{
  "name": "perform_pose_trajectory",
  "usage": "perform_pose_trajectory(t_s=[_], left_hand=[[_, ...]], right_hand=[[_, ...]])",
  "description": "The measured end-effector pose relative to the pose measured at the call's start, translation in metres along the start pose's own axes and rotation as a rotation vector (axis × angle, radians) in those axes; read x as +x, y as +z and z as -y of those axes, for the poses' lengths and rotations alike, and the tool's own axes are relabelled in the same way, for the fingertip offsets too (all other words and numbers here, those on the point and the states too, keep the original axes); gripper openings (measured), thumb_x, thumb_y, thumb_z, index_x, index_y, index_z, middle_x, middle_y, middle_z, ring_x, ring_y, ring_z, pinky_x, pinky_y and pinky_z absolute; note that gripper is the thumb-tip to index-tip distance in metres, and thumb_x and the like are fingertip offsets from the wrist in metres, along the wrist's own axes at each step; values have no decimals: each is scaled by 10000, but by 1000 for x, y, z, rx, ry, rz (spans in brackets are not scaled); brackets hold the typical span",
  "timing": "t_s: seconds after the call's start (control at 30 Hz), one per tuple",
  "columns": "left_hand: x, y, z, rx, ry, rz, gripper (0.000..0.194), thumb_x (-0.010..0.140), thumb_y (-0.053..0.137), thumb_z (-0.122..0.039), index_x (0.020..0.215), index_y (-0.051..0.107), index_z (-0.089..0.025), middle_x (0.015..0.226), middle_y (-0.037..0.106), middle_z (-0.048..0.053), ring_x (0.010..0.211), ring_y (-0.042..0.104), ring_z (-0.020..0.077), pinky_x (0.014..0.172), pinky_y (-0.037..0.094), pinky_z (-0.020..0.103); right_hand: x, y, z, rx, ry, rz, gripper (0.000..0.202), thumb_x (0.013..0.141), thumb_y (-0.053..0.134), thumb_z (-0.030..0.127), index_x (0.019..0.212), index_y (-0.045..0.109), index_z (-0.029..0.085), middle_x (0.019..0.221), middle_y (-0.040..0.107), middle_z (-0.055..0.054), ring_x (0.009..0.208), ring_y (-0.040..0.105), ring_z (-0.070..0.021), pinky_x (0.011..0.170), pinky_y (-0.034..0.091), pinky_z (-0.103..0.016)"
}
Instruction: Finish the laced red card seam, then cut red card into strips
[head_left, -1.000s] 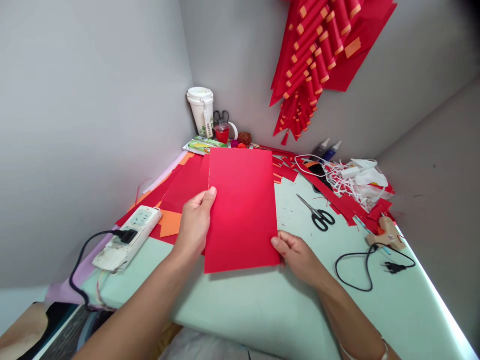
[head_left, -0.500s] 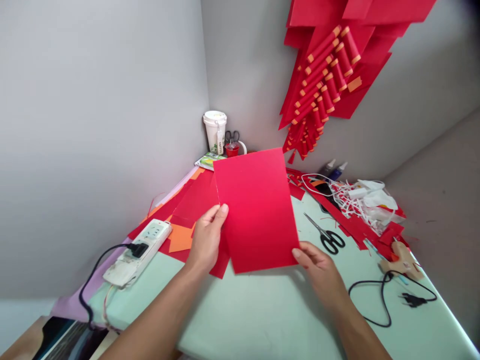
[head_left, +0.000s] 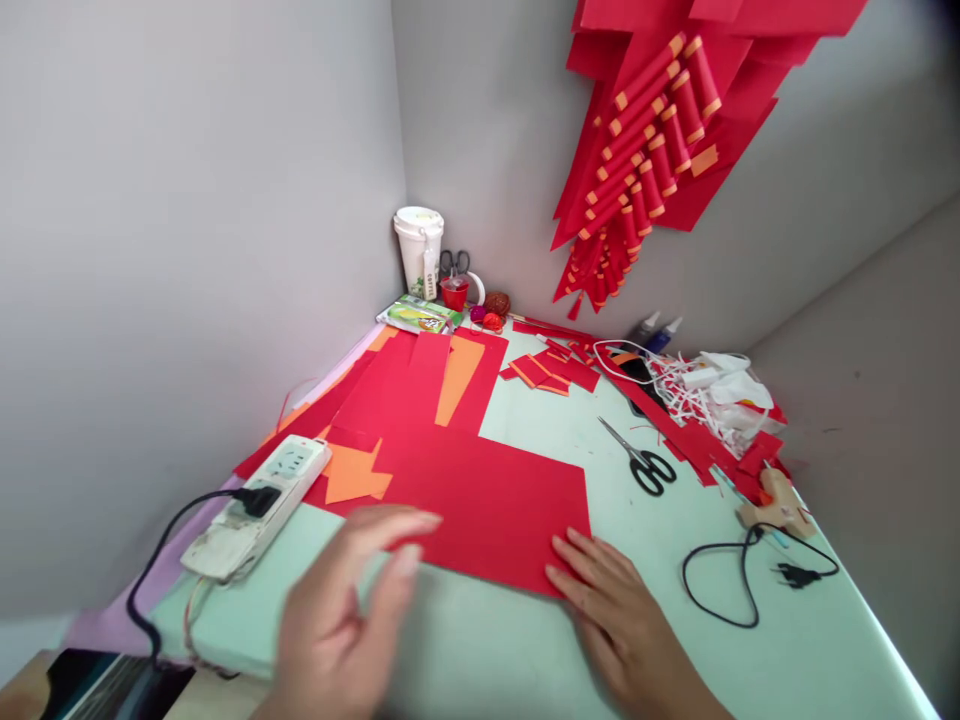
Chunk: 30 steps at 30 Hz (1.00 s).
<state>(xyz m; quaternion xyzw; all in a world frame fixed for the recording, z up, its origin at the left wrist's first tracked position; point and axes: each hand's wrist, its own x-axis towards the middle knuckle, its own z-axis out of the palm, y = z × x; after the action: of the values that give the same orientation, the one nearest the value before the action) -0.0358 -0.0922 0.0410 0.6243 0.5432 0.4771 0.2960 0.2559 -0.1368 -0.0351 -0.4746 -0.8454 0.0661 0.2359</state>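
Note:
A sheet of red paper [head_left: 495, 510] lies flat on the pale green tabletop, its left part overlapping other red paper. My right hand [head_left: 619, 610] rests on its lower right corner with fingers stretched out. In front of the sheet's near edge, my left hand [head_left: 349, 600] is raised, slightly blurred, thumb and fingers apart and nothing between them. Orange paper scraps [head_left: 356, 472] lie to the left of the sheet. A pair of black-handled scissors [head_left: 641, 462] sits to its right.
A power strip [head_left: 259, 510] with a black plug stands at the left. Along the back are a white cup [head_left: 420, 250], a green packet [head_left: 420, 314] and yarn balls [head_left: 493, 312]. At right lie a glue gun [head_left: 780, 505], its cord and paper shreds. Red paper firecrackers [head_left: 637, 150] hang on the wall.
The red sheet, held up in both hands before, now lies on the table. My left hand has let go and drawn back toward me; my right hand has flattened onto the sheet.

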Motion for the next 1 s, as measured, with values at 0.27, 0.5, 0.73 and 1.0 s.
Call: perform_pose_trajectory(t_s=[0.27, 0.5, 0.73, 1.0], left_hand=[[34, 60, 44, 588, 530, 693, 625, 896, 513, -553, 1451, 410, -284, 1542, 367, 67, 1423, 313, 319, 1131, 297, 526], [31, 68, 68, 756, 616, 692, 828, 832, 428, -733, 1502, 302, -263, 1575, 273, 88, 1435, 277, 337, 1123, 300, 521], [33, 73, 64, 821, 687, 612, 822, 834, 421, -736, 1478, 367, -228, 1550, 336, 110, 1412, 332, 335, 1093, 340, 500], [27, 78, 59, 893, 668, 536, 819, 836, 418, -734, 1447, 428, -189, 1533, 359, 140, 1393, 363, 351, 1068, 367, 513]], right_hand=[[19, -25, -50, -234, 542, -105, 426, 969, 413, 346, 1345, 534, 187, 1356, 556, -133, 1248, 519, -255, 1036, 453, -426], [46, -27, -102, -346, 765, -108, 448, 921, 487, 319, 1268, 577, 51, 1161, 608, -248, 1125, 533, -383, 928, 446, -541], [47, -34, -99, -202, 836, -159, 413, 876, 513, 266, 1254, 588, 118, 1140, 613, -180, 1133, 534, -335, 974, 424, -499], [11, -55, -54, 396, 882, -214, 406, 946, 457, 453, 1300, 515, 263, 1110, 638, -65, 944, 668, -182, 705, 562, -273]])
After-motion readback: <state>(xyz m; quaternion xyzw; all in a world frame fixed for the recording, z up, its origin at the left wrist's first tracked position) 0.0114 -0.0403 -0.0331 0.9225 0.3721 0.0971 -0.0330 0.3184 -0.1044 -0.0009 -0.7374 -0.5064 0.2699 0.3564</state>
